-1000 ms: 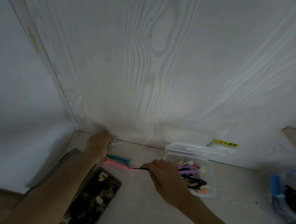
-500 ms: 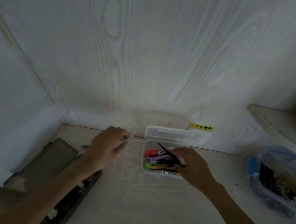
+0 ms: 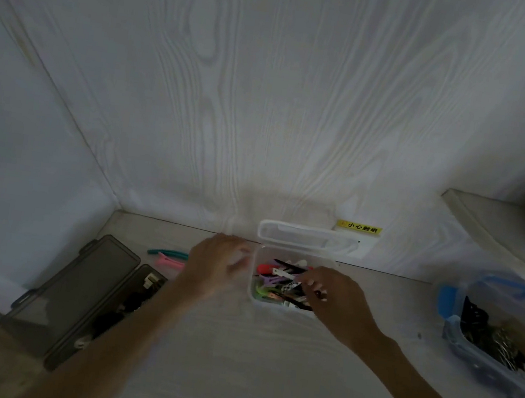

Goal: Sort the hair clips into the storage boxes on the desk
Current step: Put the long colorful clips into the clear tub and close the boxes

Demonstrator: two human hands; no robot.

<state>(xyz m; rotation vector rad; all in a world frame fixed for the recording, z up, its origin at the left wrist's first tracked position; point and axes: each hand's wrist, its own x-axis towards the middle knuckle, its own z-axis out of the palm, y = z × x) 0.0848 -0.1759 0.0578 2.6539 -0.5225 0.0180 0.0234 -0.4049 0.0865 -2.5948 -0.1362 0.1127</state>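
A small clear box (image 3: 253,299) with its lid (image 3: 303,236) raised stands at the back of the desk, holding several coloured hair clips (image 3: 277,277). My right hand (image 3: 335,295) reaches over the box's right side, fingertips down among the clips; whether it grips one I cannot tell. My left hand (image 3: 215,266) hovers blurred just left of the box, fingers spread, with nothing visible in it. A teal clip (image 3: 167,253) and a pink clip (image 3: 169,262) lie on the desk left of that hand.
A dark flat case (image 3: 74,297) lies open at the left, dark clips in its right half. A blue-latched clear container (image 3: 500,333) with dark items sits at the right, under a shelf (image 3: 501,227). A yellow warning label (image 3: 359,227) is on the wall.
My right hand carried a black clip from the desk to the clear box and lowered it inside. My left hand moved right from the teal and pink clips to the box's edge.
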